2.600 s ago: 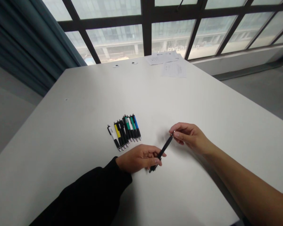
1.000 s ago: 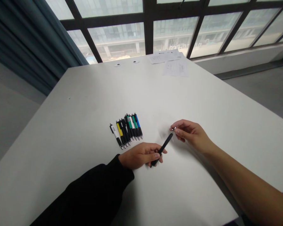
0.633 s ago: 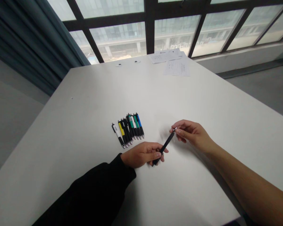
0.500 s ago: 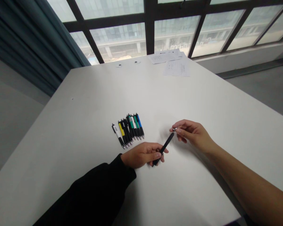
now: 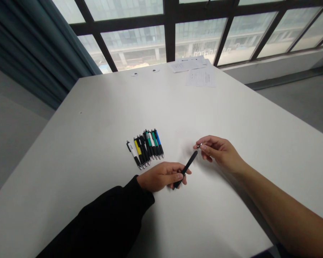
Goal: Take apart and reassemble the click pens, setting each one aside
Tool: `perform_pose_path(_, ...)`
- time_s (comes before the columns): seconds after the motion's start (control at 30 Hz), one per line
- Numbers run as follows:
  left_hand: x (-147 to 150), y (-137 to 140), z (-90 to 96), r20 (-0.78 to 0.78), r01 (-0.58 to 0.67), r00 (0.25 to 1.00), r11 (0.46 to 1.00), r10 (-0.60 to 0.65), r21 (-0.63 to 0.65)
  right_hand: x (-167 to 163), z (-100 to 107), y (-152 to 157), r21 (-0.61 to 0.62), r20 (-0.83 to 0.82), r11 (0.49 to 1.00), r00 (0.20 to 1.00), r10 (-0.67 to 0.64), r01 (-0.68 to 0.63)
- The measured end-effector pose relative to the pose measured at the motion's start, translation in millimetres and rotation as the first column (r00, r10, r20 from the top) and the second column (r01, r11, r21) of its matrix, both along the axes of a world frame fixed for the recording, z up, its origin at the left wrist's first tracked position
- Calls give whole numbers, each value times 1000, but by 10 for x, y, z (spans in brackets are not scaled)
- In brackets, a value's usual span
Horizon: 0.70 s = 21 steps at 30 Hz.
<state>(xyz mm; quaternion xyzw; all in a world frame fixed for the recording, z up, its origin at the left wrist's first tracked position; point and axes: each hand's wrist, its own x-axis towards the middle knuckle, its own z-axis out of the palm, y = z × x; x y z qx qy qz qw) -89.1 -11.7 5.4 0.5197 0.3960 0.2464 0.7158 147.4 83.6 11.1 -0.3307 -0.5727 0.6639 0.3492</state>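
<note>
Between the thumb and fingers of my left hand (image 5: 161,176) is a black pen barrel (image 5: 188,164), tilted up and to the right. My right hand (image 5: 218,150) pinches a small shiny silver pen tip (image 5: 199,146) right at the barrel's upper end. Whether the tip touches the barrel or sits just apart from it, I cannot tell. To the left of the barrel, beyond my left hand, a row of several click pens (image 5: 148,146) lies on the table, with white, yellow, black, green and blue bodies. Their silver tips point toward me.
The white table (image 5: 110,104) stretches out to the window (image 5: 134,43). Printed papers (image 5: 200,77) lie at its far edge, near two small white pieces with dark spots (image 5: 134,74). A blue-grey curtain (image 5: 34,46) hangs at the left.
Both hands stay nearly in place, still holding the barrel and the silver tip. The whole view has shifted very slightly.
</note>
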Motion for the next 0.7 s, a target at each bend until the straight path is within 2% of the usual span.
perform_pose_path(0.1, 2, 2, 4, 1, 1, 1000, 1000, -1, 6, 8, -34, 14, -17, -18, 1000, 1000, -5, 4)
perform_pose_path(0.3, 7, 0, 11, 2, -4, 1000, 1000, 4, -1, 24, -19, 13, 0, 9, 998, 998, 67, -67)
perform_pose_path(0.57, -3, 2, -6, 0, 5, 1000, 1000, -5, 0, 20, -1, 17, 18, -4, 999, 1000, 28, -28)
perform_pose_path(0.7, 0, 3, 1, 4, 2, 1000, 1000, -3, 4, 17, 2, 16, 3, 25, 997, 997, 73, -73)
